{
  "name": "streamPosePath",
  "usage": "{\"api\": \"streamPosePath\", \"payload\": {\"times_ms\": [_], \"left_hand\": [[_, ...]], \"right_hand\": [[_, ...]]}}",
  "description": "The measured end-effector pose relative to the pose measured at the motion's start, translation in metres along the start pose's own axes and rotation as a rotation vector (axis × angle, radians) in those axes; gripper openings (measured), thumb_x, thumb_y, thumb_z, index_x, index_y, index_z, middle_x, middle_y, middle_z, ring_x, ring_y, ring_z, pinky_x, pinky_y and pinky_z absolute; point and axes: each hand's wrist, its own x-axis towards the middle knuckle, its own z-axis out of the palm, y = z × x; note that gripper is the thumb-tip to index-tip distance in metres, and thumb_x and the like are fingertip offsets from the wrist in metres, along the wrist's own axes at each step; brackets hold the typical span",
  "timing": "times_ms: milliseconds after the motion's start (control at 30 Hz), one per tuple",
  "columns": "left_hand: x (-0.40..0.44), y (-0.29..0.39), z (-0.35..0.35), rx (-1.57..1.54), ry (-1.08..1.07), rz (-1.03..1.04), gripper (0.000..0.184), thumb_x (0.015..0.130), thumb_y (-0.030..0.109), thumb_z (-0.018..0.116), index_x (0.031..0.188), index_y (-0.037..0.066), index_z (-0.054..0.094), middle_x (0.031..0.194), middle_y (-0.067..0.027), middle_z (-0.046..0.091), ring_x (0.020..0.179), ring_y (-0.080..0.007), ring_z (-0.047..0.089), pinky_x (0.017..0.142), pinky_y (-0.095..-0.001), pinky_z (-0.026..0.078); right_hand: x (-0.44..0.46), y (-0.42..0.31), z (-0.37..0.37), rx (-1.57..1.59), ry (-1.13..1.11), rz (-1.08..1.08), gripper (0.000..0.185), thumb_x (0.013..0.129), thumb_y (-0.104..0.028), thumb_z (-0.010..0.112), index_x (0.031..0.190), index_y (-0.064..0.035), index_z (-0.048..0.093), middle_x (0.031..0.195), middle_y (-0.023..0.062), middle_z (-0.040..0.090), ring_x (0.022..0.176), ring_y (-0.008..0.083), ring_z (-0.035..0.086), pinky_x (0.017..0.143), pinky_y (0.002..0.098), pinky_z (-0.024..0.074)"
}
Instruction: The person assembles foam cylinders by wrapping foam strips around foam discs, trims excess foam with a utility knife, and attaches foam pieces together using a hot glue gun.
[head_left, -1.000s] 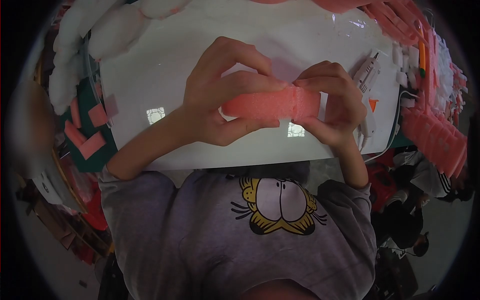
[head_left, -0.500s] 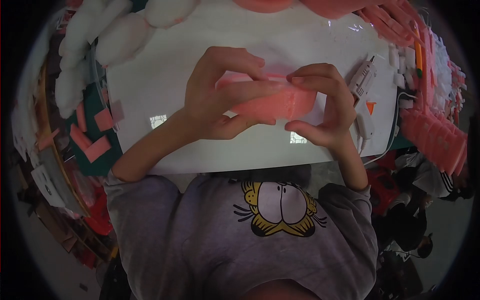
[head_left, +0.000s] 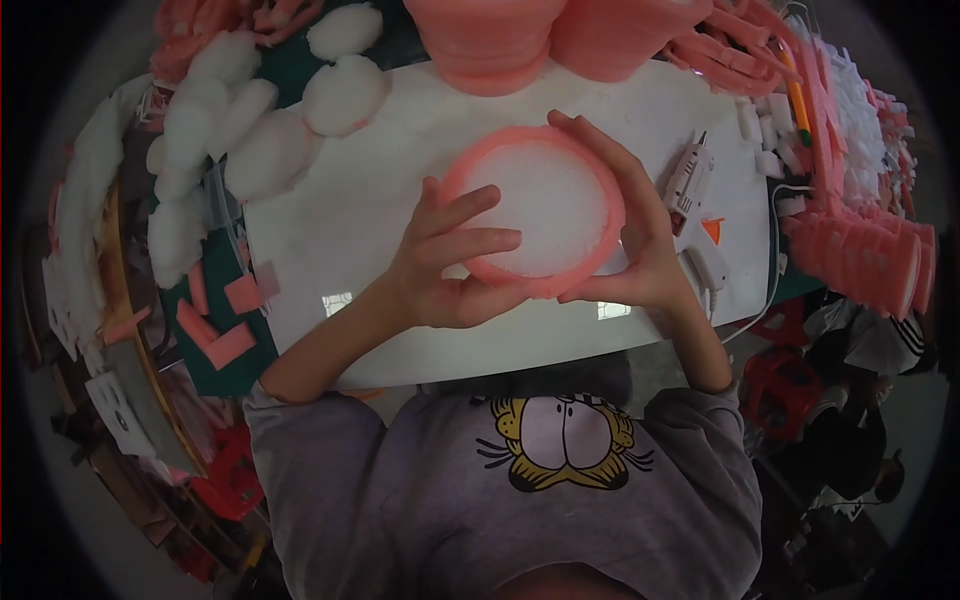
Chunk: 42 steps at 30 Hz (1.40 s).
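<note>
A round pink foam piece (head_left: 613, 200) with a white padded disc (head_left: 555, 205) set inside its rim is held up over the table, the white face toward me. My left hand (head_left: 445, 265) grips its lower left edge, thumb along the bottom rim and some fingers lying over the white face. Around the right side curves my right hand (head_left: 645, 235), fingers along the upper right rim and thumb at the bottom. The far side of the piece is hidden.
Large pink foam tubs (head_left: 487, 50) stand at the table's back edge. A white glue gun (head_left: 690, 180) with a cord lies to the right, beside stacked pink foam pieces (head_left: 860, 260). White oval pads (head_left: 270, 155) and pink scraps (head_left: 230, 345) are at left. People sit at far right.
The round piece has been tilted so its white face shows, where before its pink side showed. Both hands have shifted around its rim, and the view has moved so more of the back appears.
</note>
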Motion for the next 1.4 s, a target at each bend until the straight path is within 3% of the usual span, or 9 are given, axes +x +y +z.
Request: {"api": "streamPosePath", "payload": {"times_ms": [100,333,533,600,667,900,1100,1267,1400], "left_hand": [[-0.002,0.0,-0.001,0.068,-0.041,0.007,0.033,0.066,0.016,0.078,0.087,0.028,0.056,0.106,-0.0033,0.052,0.113,-0.0297,0.049,0.112,-0.0522,0.018],[-0.005,0.001,0.0,0.026,-0.101,-0.065,0.03,0.062,0.016,0.079,0.085,0.021,0.06,0.107,-0.0021,0.057,0.111,-0.0262,0.051,0.107,-0.0515,0.026],[-0.008,0.006,0.01,0.061,0.011,-0.192,0.037,0.065,0.013,0.079,0.096,0.019,0.059,0.118,-0.0086,0.05,0.116,-0.0305,0.047,0.105,-0.0521,0.027],[-0.008,0.006,0.009,0.076,0.05,-0.261,0.04,0.066,0.013,0.079,0.099,0.019,0.058,0.121,-0.0104,0.048,0.118,-0.0322,0.046,0.105,-0.0521,0.027],[-0.006,0.005,0.008,0.098,-0.015,-0.229,0.055,0.063,0.011,0.08,0.108,0.012,0.048,0.125,-0.0154,0.038,0.124,-0.0387,0.036,0.106,-0.0533,0.025],[-0.002,0.009,0.007,0.096,-0.074,-0.236,0.047,0.064,0.008,0.078,0.104,0.012,0.054,0.122,-0.0143,0.04,0.123,-0.038,0.038,0.104,-0.0529,0.028],[0.0,0.013,0.008,0.077,-0.083,-0.251,0.042,0.064,0.006,0.077,0.1,0.013,0.056,0.119,-0.0121,0.042,0.12,-0.0352,0.04,0.103,-0.0525,0.03],[-0.001,0.013,0.007,0.075,-0.085,-0.263,0.043,0.064,0.007,0.077,0.101,0.012,0.055,0.119,-0.0121,0.041,0.119,-0.035,0.041,0.103,-0.0528,0.031],[-0.001,0.014,0.008,0.058,-0.058,-0.268,0.046,0.064,0.007,0.077,0.103,0.012,0.053,0.12,-0.0127,0.039,0.119,-0.0354,0.04,0.102,-0.053,0.031]], "right_hand": [[0.001,-0.003,-0.003,-0.101,0.003,-0.052,0.093,0.057,-0.023,0.086,0.134,-0.005,0.038,0.141,0.0167,0.034,0.129,0.0305,0.037,0.103,0.0411,0.0327],[0.004,-0.01,-0.008,-0.285,-0.002,-0.122,0.066,0.055,-0.024,0.086,0.112,-0.0082,0.058,0.137,0.0188,0.038,0.126,0.034,0.038,0.099,0.0419,0.0374],[0.004,-0.02,-0.02,-0.362,0.111,-0.143,0.067,0.047,-0.03,0.089,0.104,-0.0078,0.062,0.133,0.019,0.042,0.121,0.0336,0.044,0.095,0.0433,0.0408],[0.005,-0.023,-0.024,-0.405,0.177,-0.179,0.068,0.046,-0.032,0.089,0.104,-0.0077,0.062,0.132,0.0194,0.043,0.121,0.0338,0.045,0.095,0.0436,0.0411],[0.005,-0.025,-0.033,-0.494,0.275,-0.237,0.069,0.046,-0.034,0.089,0.104,-0.0071,0.062,0.133,0.0207,0.042,0.121,0.0351,0.045,0.094,0.0445,0.0422],[0.01,-0.056,-0.054,-0.789,0.459,-0.373,0.068,0.052,-0.026,0.086,0.11,-0.0072,0.057,0.136,0.0219,0.038,0.123,0.0369,0.042,0.096,0.046,0.0419],[0.037,-0.073,-0.088,-1.088,0.406,-0.545,0.065,0.055,-0.017,0.083,0.112,-0.0088,0.054,0.137,0.0212,0.033,0.126,0.0384,0.036,0.099,0.0456,0.038],[0.045,-0.079,-0.102,-1.363,0.391,-0.648,0.074,0.055,-0.019,0.086,0.116,-0.0132,0.045,0.134,0.0205,0.034,0.121,0.0368,0.041,0.095,0.0456,0.044],[0.039,-0.079,-0.102,-1.228,0.341,-0.651,0.078,0.055,-0.022,0.087,0.117,-0.0126,0.041,0.133,0.0208,0.035,0.121,0.037,0.041,0.094,0.0455,0.0454]]}}
